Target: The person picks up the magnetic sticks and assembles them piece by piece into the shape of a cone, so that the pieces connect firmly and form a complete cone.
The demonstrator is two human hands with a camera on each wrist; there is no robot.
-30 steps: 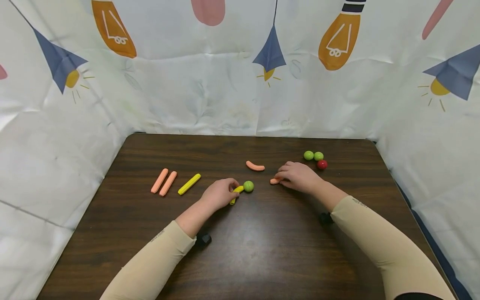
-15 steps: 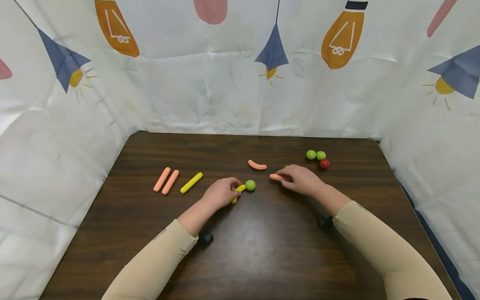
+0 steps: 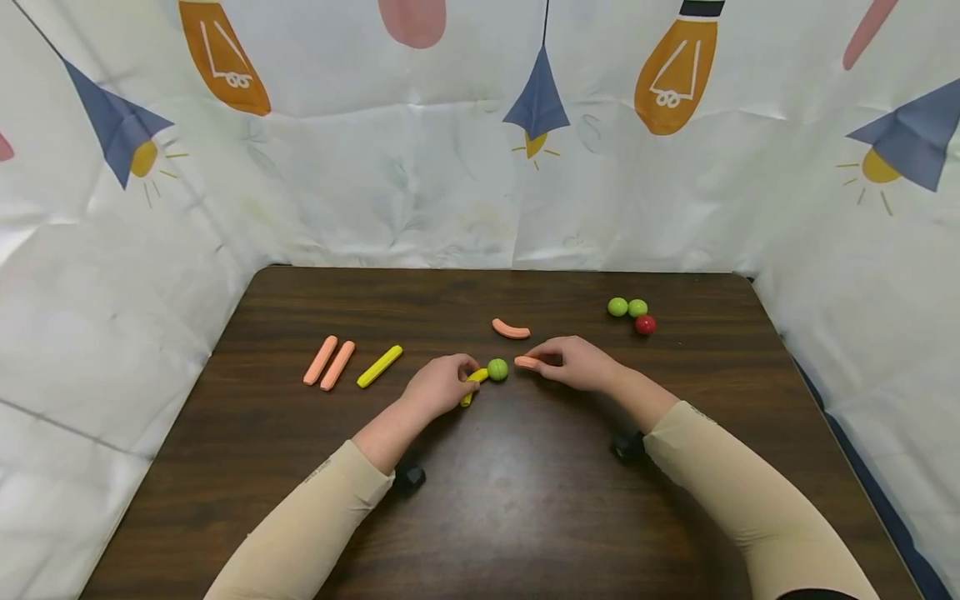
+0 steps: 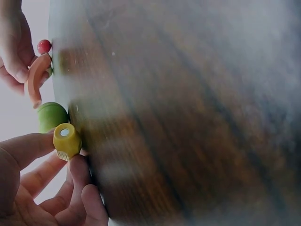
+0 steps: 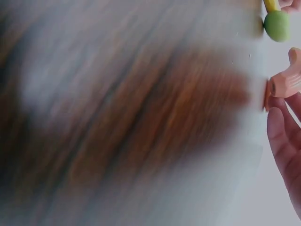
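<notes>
My left hand [image 3: 442, 388] pinches a curved yellow piece [image 4: 67, 141] between thumb and fingers at the middle of the table. One end of that piece touches a green ball [image 3: 497, 370]. To the right of the ball, my right hand [image 3: 579, 364] holds a curved orange-pink piece [image 3: 527, 362] by its right part, its free end pointing at the ball with a small gap between them. In the left wrist view this orange-pink piece [image 4: 36, 80] shows its bend. Another curved orange-pink piece [image 3: 511, 329] lies just behind, touched by neither hand.
On the left of the dark wooden table [image 3: 480, 517] lie two straight orange-pink sticks [image 3: 320, 361] [image 3: 337, 366] and a yellow stick [image 3: 379, 367]. At the back right, two green balls [image 3: 617, 307] [image 3: 637, 308] sit beside a red ball [image 3: 645, 325]. A printed white cloth [image 3: 330, 183] surrounds the table.
My right hand has moved left with the curved orange-pink piece, bringing it nearer the green ball. My left hand keeps its pinch on the yellow piece in about the same place.
</notes>
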